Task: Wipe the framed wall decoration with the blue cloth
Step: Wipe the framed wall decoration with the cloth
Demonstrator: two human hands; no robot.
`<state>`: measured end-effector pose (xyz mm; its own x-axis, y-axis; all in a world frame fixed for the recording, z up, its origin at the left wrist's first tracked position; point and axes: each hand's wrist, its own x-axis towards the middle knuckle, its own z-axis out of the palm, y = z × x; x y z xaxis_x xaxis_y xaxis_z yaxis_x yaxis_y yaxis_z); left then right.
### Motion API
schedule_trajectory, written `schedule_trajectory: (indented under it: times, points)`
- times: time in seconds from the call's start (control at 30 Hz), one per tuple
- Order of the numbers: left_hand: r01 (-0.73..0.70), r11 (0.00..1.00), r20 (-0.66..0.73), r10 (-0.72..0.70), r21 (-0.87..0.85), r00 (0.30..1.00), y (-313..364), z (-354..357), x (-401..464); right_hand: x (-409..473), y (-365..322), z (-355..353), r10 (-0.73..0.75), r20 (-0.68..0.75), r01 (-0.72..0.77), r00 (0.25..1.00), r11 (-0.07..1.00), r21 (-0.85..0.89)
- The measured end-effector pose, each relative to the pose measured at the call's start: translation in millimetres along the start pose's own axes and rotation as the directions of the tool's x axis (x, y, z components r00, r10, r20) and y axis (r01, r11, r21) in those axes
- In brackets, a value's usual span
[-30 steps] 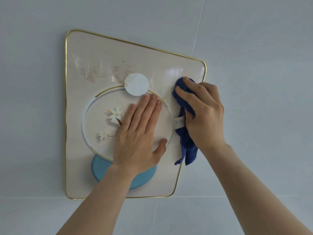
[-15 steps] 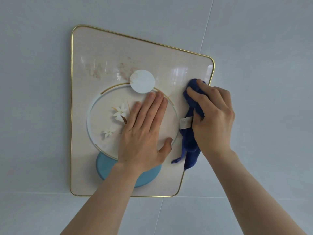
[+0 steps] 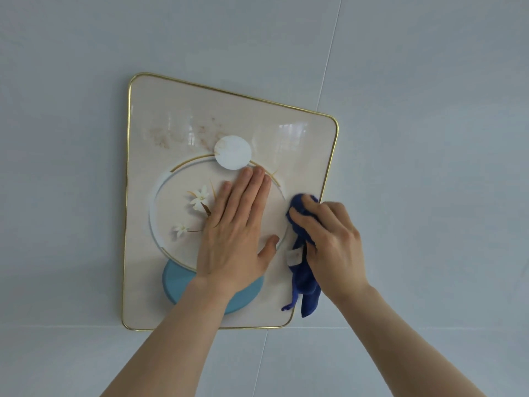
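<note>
Pale grey tiled wall [image 3: 429, 138], seen from below, with thin joint lines crossing it. On it hangs the decoration [image 3: 183, 110], a cream panel in a thin gold frame [image 3: 127, 196] with rounded corners; its picture shows a white disc, a large ring, small white flowers and a blue oval at the bottom. Faint brownish marks [image 3: 183, 133] lie on the glossy face at upper left, above the ring.

The left hand [image 3: 237, 233] lies flat and open on the centre of the panel, fingers together, holding nothing. The right hand [image 3: 332, 245] has its grip closed on the bunched blue cloth [image 3: 303, 262] and presses it against the panel just inside the right frame edge; the loose tail, with a white label, hangs down past the lower right corner.

Judgement: wiping is under way along the right side. To do it well, keep the left palm steadying the panel so that it does not swing, press with a flat pad of cloth, overlap the strokes, and work across to the marks at upper left.
</note>
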<state>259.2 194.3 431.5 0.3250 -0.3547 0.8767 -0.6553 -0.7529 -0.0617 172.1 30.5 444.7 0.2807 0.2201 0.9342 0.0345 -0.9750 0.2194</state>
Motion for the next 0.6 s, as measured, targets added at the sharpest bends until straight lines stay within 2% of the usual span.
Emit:
schedule_trajectory:
  times: [0.1, 0.17, 0.2, 0.27, 0.33, 0.47, 0.6]
  points:
    - [-0.019, 0.999, 0.017, 0.02, -0.033, 1.0, 0, -12, -2, -5, -5, -9, 0.052, 0.124, -0.058, 0.991, 0.997, 0.047]
    - [-0.039, 0.997, -0.016, 0.038, -0.068, 0.999, -3, -22, -6, 4, -7, -18, 0.183, 0.166, -0.212, 0.969, 0.96, 0.181]
    - [-0.034, 0.995, -0.041, 0.03, -0.09, 0.999, -7, -27, -8, 9, -9, -24, 0.273, 0.173, -0.312, 0.947, 0.91, 0.274]
    - [0.017, 0.993, -0.088, -0.027, -0.119, 0.996, -19, -35, -12, 21, -13, -35, 0.449, 0.132, -0.46, 0.884, 0.784, 0.417]
    - [0.081, 0.991, -0.105, -0.093, -0.107, 0.99, -34, -41, -15, 34, -20, -39, 0.514, 0.044, -0.476, 0.857, 0.755, 0.452]
    - [0.101, 0.994, -0.081, -0.103, -0.032, 0.991, -60, -43, -20, 64, -50, -23, 0.294, -0.072, -0.246, 0.953, 0.891, 0.382]
    - [0.059, 0.998, -0.023, -0.058, 0.029, 0.998, -74, -30, -32, 96, -75, -3, 0.094, -0.145, -0.048, 0.985, 0.955, 0.293]
